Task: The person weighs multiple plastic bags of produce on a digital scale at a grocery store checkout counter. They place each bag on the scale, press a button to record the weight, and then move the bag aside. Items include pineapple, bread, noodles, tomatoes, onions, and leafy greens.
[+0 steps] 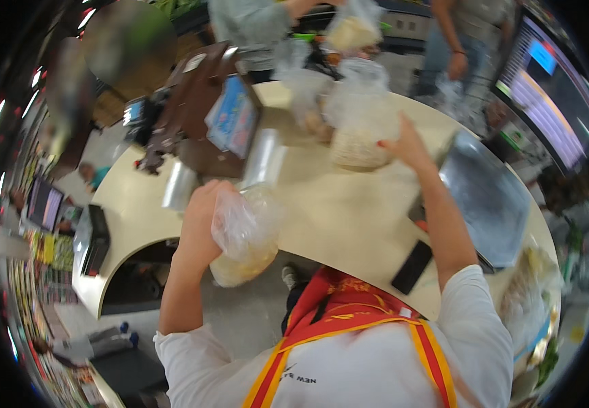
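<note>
My left hand (207,214) grips the gathered top of a clear plastic bag (246,250) with pale yellowish contents, which hangs off the counter's near edge. Over the counter (314,214) reaches my right hand (409,145), its thumb and fingers spread beside a second plastic bag (358,137). That bag stands on the counter and holds a pale, stringy-looking food; whether my thumb touches it cannot be told. Just left of it sits another clear bag (314,112) with brownish round items inside.
A weighing scale's metal plate (483,199) lies to the right, near a black phone (411,268) and a monitor (544,94). Rolls of clear plastic (263,158) and a brown stand (202,112) are at left. Across the counter, a person in grey (248,30) holds up a bag (354,28).
</note>
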`<state>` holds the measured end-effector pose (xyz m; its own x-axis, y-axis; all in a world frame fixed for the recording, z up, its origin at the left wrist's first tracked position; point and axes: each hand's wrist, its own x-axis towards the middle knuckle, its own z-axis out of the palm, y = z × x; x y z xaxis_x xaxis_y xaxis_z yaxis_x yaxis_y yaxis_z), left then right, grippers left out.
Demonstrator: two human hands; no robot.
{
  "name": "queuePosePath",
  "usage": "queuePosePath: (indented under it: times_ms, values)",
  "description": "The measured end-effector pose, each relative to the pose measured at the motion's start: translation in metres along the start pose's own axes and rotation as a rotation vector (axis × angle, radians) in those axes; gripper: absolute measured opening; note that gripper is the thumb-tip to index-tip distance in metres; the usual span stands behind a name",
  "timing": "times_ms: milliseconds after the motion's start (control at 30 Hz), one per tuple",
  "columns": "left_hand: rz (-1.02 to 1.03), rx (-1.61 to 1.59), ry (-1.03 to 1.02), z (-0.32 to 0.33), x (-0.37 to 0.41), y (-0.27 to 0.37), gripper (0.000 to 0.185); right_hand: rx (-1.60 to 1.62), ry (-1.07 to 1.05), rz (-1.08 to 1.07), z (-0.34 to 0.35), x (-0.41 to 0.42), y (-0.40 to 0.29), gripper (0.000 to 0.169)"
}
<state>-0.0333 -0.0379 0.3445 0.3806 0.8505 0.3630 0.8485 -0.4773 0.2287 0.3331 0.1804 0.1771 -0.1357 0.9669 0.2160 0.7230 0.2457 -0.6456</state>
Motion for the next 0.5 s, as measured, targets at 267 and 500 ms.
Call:
queuePosePath:
  times_ms: [267, 500]
  values:
    - [-0.449, -0.185, 0.501, -0.048, -0.043, -0.147, 0.016, -0.079, 0.194, -0.509, 0.135, 0.073, 0.057, 0.041]
    - [-0.550, 0.095, 0.504, -0.015, -0.013, -0.228, 0.019, 1.302, 0.430, 0.320, -0.047, 0.021, -0.087, 0.023]
